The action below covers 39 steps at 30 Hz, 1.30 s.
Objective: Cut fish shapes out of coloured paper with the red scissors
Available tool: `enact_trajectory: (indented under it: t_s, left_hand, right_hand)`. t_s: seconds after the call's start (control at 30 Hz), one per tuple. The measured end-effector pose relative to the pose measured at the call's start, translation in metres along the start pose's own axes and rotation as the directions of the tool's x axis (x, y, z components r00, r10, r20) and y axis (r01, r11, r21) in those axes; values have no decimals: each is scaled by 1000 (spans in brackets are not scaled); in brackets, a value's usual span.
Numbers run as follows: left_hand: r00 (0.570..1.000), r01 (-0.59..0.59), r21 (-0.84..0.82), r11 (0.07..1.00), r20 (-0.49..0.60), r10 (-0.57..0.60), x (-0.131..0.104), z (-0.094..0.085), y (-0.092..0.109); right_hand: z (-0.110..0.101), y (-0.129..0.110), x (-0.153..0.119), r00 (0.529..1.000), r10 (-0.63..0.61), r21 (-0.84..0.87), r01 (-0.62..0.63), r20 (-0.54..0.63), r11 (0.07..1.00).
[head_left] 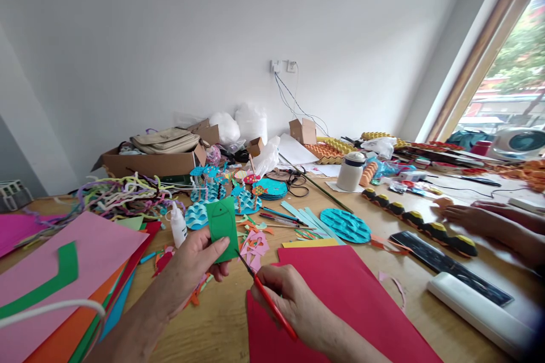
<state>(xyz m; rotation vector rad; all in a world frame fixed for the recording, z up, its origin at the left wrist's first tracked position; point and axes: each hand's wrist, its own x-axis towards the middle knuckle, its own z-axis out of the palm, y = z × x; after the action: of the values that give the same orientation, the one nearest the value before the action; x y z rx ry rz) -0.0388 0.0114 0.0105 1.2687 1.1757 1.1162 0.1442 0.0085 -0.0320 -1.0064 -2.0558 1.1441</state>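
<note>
My left hand (203, 253) pinches a small piece of green paper (222, 219), held upright above the table with the thumb in front. A curved outline, somewhat like a fish, is drawn on the paper. My right hand (286, 297) grips red-handled scissors (272, 306), whose dark blades point up and left to the paper's lower right edge. Whether the blades touch the paper I cannot tell. Beneath the right hand lies a large red sheet (332, 295). Pink paper scraps (254, 247) lie just behind the green piece.
Coloured sheets (85, 249) are stacked at left, near a white glue bottle (177, 226). Blue paper models (208, 181) stand behind my hands. A blue disc (344, 225), a lidded jar (351, 172) and a black-and-yellow egg-carton strip (413, 218) lie rightward. Another person's hands (485, 227) rest at far right.
</note>
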Motion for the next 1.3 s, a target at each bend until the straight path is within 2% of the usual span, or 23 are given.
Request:
enact_trajectory:
  t_s: [0.3, 0.4, 0.57, 0.7, 0.97, 1.3]
  left_hand:
    - [999, 31, 31, 999, -11, -30, -5, 1, 5]
    - [1000, 7, 36, 999, -3, -7, -2, -2, 4]
    - [998, 38, 89, 995, 46, -43, 5, -10, -1]
    - [998, 60, 127, 990, 27, -64, 6, -12, -3]
    - [993, 39, 120, 992, 107, -52, 2, -10, -2]
    - [991, 59, 115, 992, 113, -72, 2, -11, -3]
  right_hand:
    - [0, 1, 1, 999, -41, -77, 40, -9, 996]
    - [0, 1, 1, 998, -55, -112, 52, -20, 992]
    - [0, 1, 2, 999, -22, -88, 20, -26, 996]
    - [1, 0, 2, 1000, -14, -78, 13, -15, 997]
    - [0, 0, 1, 999, -34, -70, 33, -12, 997]
    - [-1, 0, 2, 999, -38, -149, 35, -16, 988]
